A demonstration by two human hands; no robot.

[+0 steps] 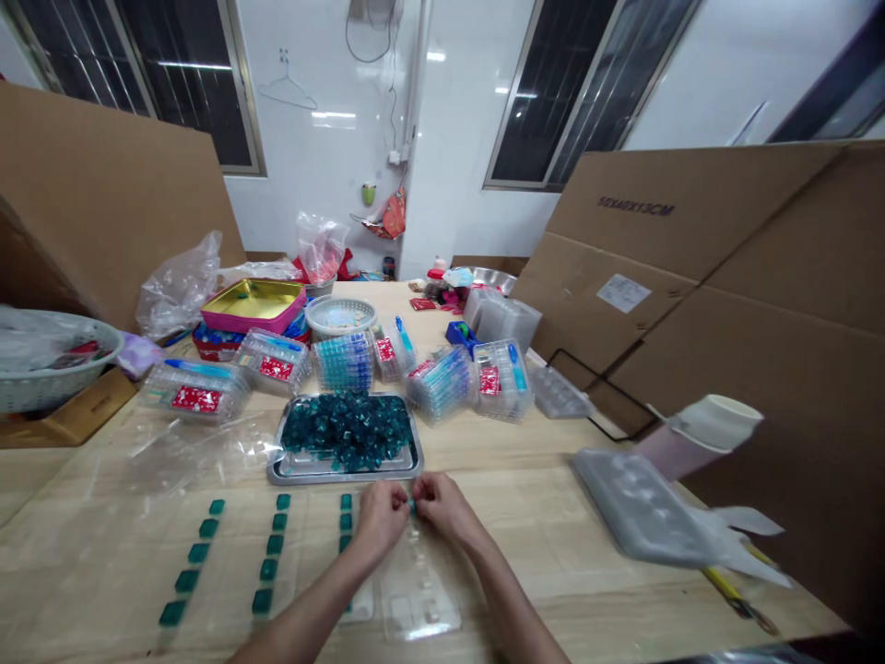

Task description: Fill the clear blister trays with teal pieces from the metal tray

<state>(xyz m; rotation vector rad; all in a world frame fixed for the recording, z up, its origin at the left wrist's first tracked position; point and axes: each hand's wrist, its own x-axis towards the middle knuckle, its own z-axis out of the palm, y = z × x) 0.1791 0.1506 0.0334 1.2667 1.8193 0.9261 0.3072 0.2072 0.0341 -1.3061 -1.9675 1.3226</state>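
My left hand [383, 521] and my right hand [446, 507] come close together over the top end of a clear plastic tray [421, 599]. A small teal cube-like piece [413, 505] shows at the fingertips of my right hand, which is closed on it. The fingers of my left hand are pinched just beside it; what they hold, if anything, is hidden. To the left, teal pieces [266, 570] stand in columns in other clear trays, one column partly behind my left forearm. Beyond my hands, a metal tray [277, 472] carries a heap of the same teal pieces [346, 429].
Clear packs [200, 392] with red labels and blue pens stand in a row behind the metal tray. A pink tin [255, 318] and baskets [55, 383] are at left. On the right are stacked clear trays [643, 512], a cup [705, 433] and a tall cardboard sheet [761, 323].
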